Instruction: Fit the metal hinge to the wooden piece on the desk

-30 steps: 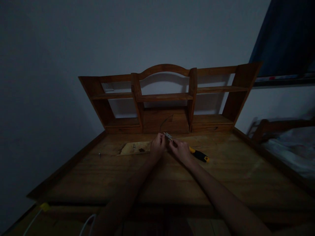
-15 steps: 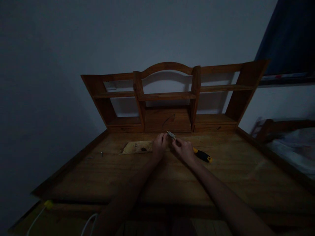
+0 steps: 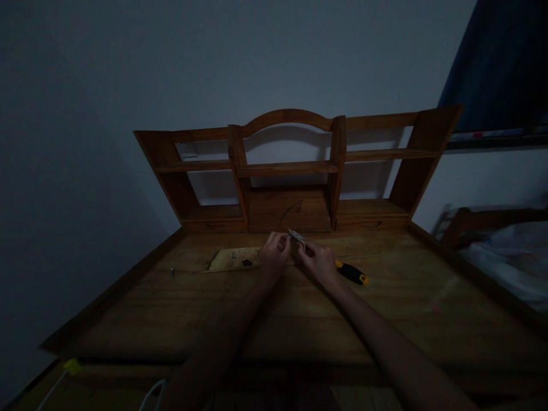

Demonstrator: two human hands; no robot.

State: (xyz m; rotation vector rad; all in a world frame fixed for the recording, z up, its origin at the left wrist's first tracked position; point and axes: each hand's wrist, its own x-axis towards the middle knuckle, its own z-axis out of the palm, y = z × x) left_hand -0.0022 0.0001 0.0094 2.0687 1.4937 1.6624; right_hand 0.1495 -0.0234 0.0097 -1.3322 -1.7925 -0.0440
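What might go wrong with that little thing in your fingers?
Maybe a few things. The small pale piece is up in the fingertips of the right hand, so it might slip and drop onto the desk. The black-and-yellow handle lies close beside that hand, so a bump might shove it. And it's quite dark, so the tiny metal bit off to the left could be easy to miss or knock over.

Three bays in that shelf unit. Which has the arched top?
The middle bay, beyond the left hand and right hand. Its top rail curves upward; the left bay and right bay have straight ones.
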